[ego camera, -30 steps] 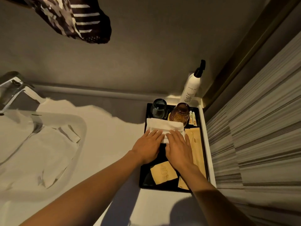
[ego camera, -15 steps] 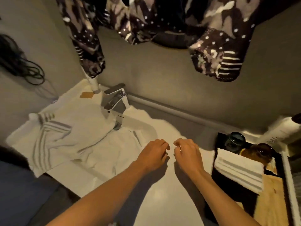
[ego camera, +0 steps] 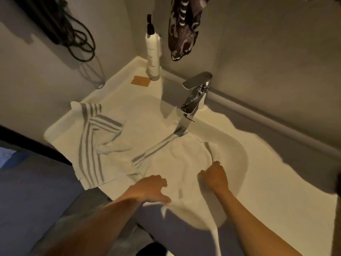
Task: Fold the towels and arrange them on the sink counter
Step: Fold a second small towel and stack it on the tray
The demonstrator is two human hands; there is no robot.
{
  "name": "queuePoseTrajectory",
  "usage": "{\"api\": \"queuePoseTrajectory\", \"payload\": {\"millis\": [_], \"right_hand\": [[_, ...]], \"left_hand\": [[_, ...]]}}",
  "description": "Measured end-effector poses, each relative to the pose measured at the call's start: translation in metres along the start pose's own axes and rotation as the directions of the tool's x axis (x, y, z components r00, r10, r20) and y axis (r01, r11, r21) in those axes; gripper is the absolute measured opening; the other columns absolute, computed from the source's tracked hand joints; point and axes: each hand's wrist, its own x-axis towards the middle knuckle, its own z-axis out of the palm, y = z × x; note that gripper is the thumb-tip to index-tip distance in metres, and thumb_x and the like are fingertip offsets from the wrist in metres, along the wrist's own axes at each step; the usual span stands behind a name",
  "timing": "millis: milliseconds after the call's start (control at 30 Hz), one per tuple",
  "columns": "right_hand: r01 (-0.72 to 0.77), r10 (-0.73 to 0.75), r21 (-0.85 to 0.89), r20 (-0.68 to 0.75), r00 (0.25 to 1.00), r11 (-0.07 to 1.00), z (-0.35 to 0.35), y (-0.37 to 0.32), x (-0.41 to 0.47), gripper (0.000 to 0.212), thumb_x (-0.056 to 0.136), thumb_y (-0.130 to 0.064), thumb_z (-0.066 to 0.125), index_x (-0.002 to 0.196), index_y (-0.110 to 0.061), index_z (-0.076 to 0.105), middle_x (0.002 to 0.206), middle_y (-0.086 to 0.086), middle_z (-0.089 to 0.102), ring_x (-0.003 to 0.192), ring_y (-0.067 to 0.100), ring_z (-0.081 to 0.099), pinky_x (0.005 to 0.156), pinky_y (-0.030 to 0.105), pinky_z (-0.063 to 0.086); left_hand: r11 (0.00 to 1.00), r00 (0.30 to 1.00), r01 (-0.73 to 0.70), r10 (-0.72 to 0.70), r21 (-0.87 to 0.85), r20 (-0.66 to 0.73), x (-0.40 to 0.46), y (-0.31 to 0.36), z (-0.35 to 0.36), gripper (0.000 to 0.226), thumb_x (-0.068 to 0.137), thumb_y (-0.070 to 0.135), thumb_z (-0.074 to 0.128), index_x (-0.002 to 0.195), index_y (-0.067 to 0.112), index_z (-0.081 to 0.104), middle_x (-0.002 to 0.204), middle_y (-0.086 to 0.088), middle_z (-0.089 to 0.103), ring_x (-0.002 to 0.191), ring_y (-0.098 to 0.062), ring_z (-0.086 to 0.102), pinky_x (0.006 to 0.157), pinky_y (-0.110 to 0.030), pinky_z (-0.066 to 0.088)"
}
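— What does the head view show of the room?

— A pale tabletop [ego camera: 287, 180] runs along a grey wall, with a chrome faucet [ego camera: 195, 97] over a sunken basin [ego camera: 234, 145]. A white pump bottle [ego camera: 152, 52] stands in the far corner, a small tan packet [ego camera: 141, 81] just beside it. A dark coiled cable [ego camera: 77, 39] hangs on the left wall, and a patterned dark cloth [ego camera: 182, 26] dangles from above.

— And the hands?

— Both arms reach in from below. The left hand [ego camera: 150, 189] lies palm down at the near edge, fingers [ego camera: 160, 182] spread and loosely curled on the white towel [ego camera: 184, 163]; whether it grips the cloth I cannot tell. The right hand [ego camera: 215, 177] is closed in a fist, pinching an edge of the same towel over the basin.

— How do the towels look?

— The white towel lies crumpled across the basin, grey stripes near the faucet, one corner hanging off the front edge. A second striped towel [ego camera: 92, 150] lies rumpled and unfolded on the left of the tabletop, touching the first.
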Motion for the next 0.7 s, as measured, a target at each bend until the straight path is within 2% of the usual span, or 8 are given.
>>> {"api": "queuePoseTrajectory", "payload": {"millis": [100, 167, 233, 333, 400, 500, 600, 700], "right_hand": [[-0.002, 0.002, -0.179, 0.0, 1.0, 0.984, 0.019, -0.005, 0.003, 0.031, 0.09, -0.026, 0.053, 0.115, -0.009, 0.048, 0.116, 0.013, 0.061, 0.107, 0.033, 0.058, 0.087, 0.04, 0.046], [0.006, -0.003, -0.204, 0.015, 1.0, 0.979, 0.02, -0.009, -0.001, 0.024, 0.092, -0.028, 0.049, 0.108, -0.011, 0.054, 0.112, 0.009, 0.064, 0.104, 0.031, 0.059, 0.085, 0.038, 0.044], [-0.013, 0.012, -0.077, -0.01, 1.0, 0.997, 0.012, -0.011, -0.002, 0.03, 0.092, -0.032, 0.052, 0.109, -0.009, 0.057, 0.109, 0.008, 0.064, 0.102, 0.031, 0.06, 0.079, 0.035, 0.045], [0.014, 0.01, 0.227, -0.105, 0.994, 0.974, -0.025, -0.021, -0.008, 0.035, 0.091, -0.031, 0.058, 0.106, 0.0, 0.062, 0.1, 0.012, 0.065, 0.097, 0.032, 0.062, 0.074, 0.029, 0.042], [-0.002, 0.074, 0.483, -0.131, 0.989, 0.875, -0.056, -0.029, -0.017, 0.023, 0.089, -0.018, 0.061, 0.1, 0.003, 0.062, 0.09, 0.013, 0.065, 0.086, 0.026, 0.062, 0.073, 0.029, 0.045], [-0.105, 0.168, 0.815, 0.009, 0.986, 0.57, -0.108, -0.037, -0.033, 0.018, 0.082, -0.003, 0.063, 0.098, -0.003, 0.068, 0.086, 0.013, 0.07, 0.071, 0.025, 0.064, 0.056, 0.027, 0.05], [-0.098, 0.14, 0.915, 0.047, 0.989, 0.391, -0.17, -0.029, -0.054, 0.01, 0.083, -0.007, 0.066, 0.093, -0.006, 0.067, 0.074, 0.011, 0.068, 0.057, 0.023, 0.064, 0.044, 0.025, 0.048], [0.027, 0.137, 0.954, -0.071, 0.988, 0.298, -0.239, -0.006, -0.081, 0.006, 0.087, -0.013, 0.066, 0.088, -0.008, 0.063, 0.07, 0.009, 0.065, 0.051, 0.02, 0.064, 0.041, 0.026, 0.048]], "left_hand": [[0.993, 0.984, -0.071, 0.084, 0.089, -0.154, 0.01, 0.004, 0.004, 0.046, 0.091, 0.023, 0.053, 0.137, 0.027, 0.043, 0.127, -0.004, 0.058, 0.116, -0.026, 0.055, 0.092, -0.032, 0.043], [0.989, 0.979, -0.109, 0.125, 0.103, -0.16, 0.015, 0.008, -0.001, 0.047, 0.093, 0.022, 0.05, 0.139, 0.025, 0.041, 0.131, -0.005, 0.057, 0.118, -0.028, 0.055, 0.099, -0.034, 0.043], [0.993, 0.981, -0.121, 0.12, -0.002, -0.152, 0.015, 0.009, -0.019, 0.035, 0.091, 0.029, 0.051, 0.126, 0.024, 0.052, 0.126, -0.003, 0.06, 0.115, -0.025, 0.055, 0.092, -0.031, 0.043], [0.915, 0.952, -0.245, 0.164, -0.321, -0.258, 0.009, 0.011, -0.064, 0.006, 0.086, 0.026, 0.054, 0.081, 0.027, 0.058, 0.086, 0.002, 0.063, 0.087, -0.021, 0.062, 0.069, -0.031, 0.046], [0.817, 0.916, -0.317, 0.132, -0.482, -0.379, 0.001, 0.018, -0.094, 0.024, 0.089, 0.014, 0.051, 0.068, 0.025, 0.05, 0.072, 0.004, 0.057, 0.077, -0.021, 0.057, 0.064, -0.03, 0.042], [0.681, 0.841, -0.434, 0.072, -0.589, -0.536, -0.018, 0.043, -0.139, 0.025, 0.09, 0.012, 0.044, 0.067, 0.021, 0.047, 0.069, 0.003, 0.052, 0.07, -0.017, 0.048, 0.062, -0.029, 0.036], [0.553, 0.754, -0.603, 0.159, -0.576, -0.637, -0.041, 0.081, -0.178, 0.015, 0.079, 0.021, 0.042, 0.064, 0.023, 0.043, 0.064, 0.008, 0.044, 0.063, -0.012, 0.041, 0.063, -0.032, 0.032], [0.56, 0.671, -0.701, 0.309, -0.442, -0.674, -0.062, 0.132, -0.208, 0.017, 0.078, 0.031, 0.055, 0.071, 0.017, 0.048, 0.066, 0.007, 0.046, 0.061, -0.009, 0.042, 0.059, -0.028, 0.035]]}}
